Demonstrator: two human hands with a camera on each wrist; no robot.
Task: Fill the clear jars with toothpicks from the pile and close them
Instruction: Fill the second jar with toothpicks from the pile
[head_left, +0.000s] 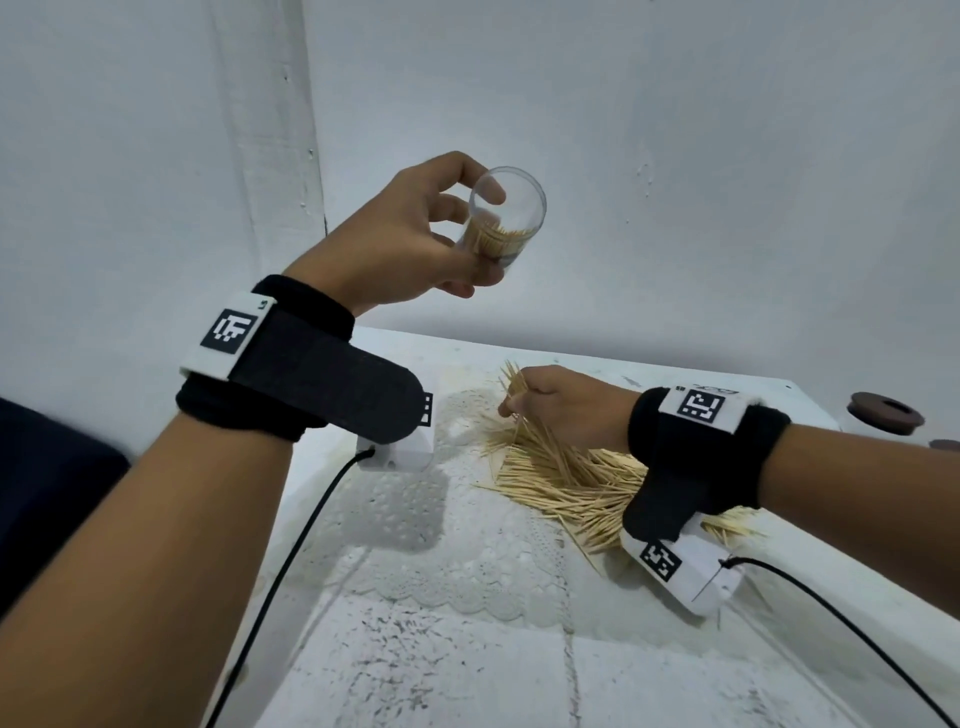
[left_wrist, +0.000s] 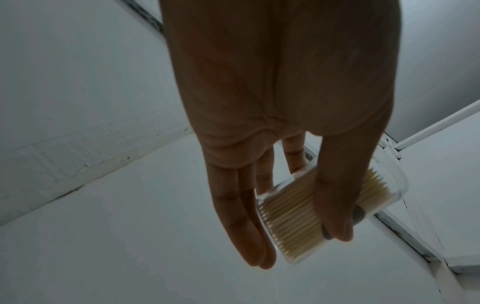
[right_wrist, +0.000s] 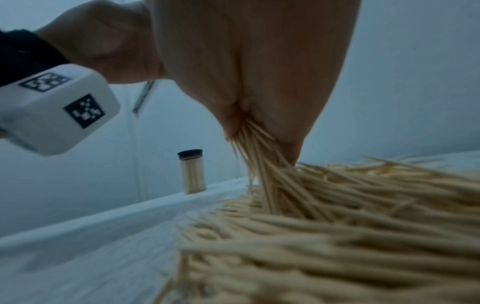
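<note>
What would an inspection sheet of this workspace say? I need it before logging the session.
Surface: white table with a lace cloth under the toothpick pile.
Job's things: open clear jar, partly filled, held up off the table; a filled, capped jar stands near the wall.
Clutter: brown ring-shaped lid at the table's far right edge.
Grips: left hand holds the open jar; right hand pinches a bunch of toothpicks at the pile.
Cables: a black cable runs from each wrist camera across the table.
Surroundings: plain white walls.
</note>
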